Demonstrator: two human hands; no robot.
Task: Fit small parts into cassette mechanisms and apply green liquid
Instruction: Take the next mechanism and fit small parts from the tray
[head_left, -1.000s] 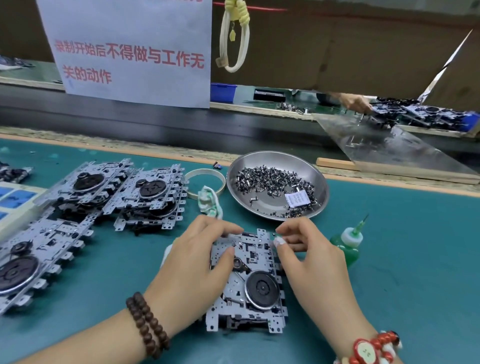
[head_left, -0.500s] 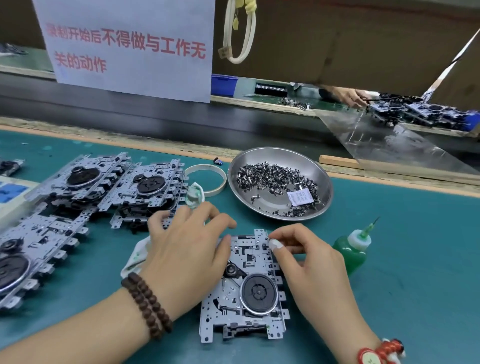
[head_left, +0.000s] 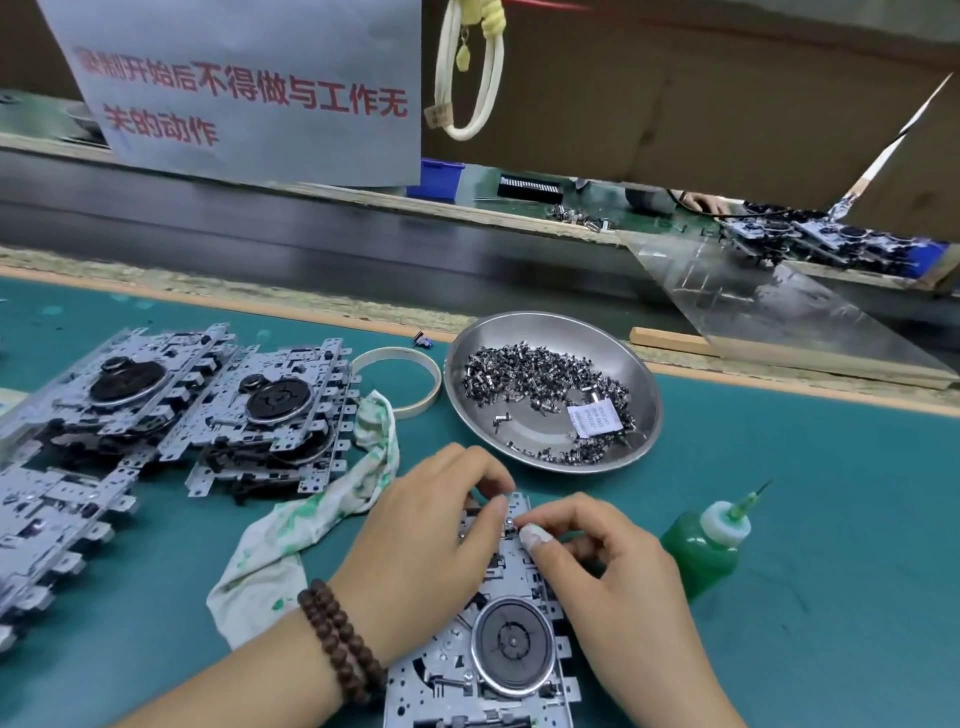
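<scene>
A grey metal cassette mechanism (head_left: 498, 660) with a black round wheel lies flat on the green mat in front of me. My left hand (head_left: 431, 540) rests on its upper left part, fingertips at its far edge. My right hand (head_left: 608, 561) pinches at that same far edge, thumb and forefinger closed over a tiny spot; whether a small part sits between them is hidden. A green liquid bottle (head_left: 709, 545) with a needle tip stands just right of my right hand. A steel dish (head_left: 639, 447) beyond holds several small metal parts (head_left: 540, 374).
Stacked cassette mechanisms (head_left: 270, 410) lie at the left. A green-stained white rag (head_left: 317, 514) lies beside my left hand. A tape ring (head_left: 397, 382) sits left of the dish. A dark conveyor (head_left: 260, 234) runs behind, under a paper sign (head_left: 249, 88). Another person's hand (head_left: 706, 202) works far right.
My left hand has slid right onto the mechanism's top edge, meeting the right hand's fingertips. The view has shifted, so the mechanism sits lower in frame.
</scene>
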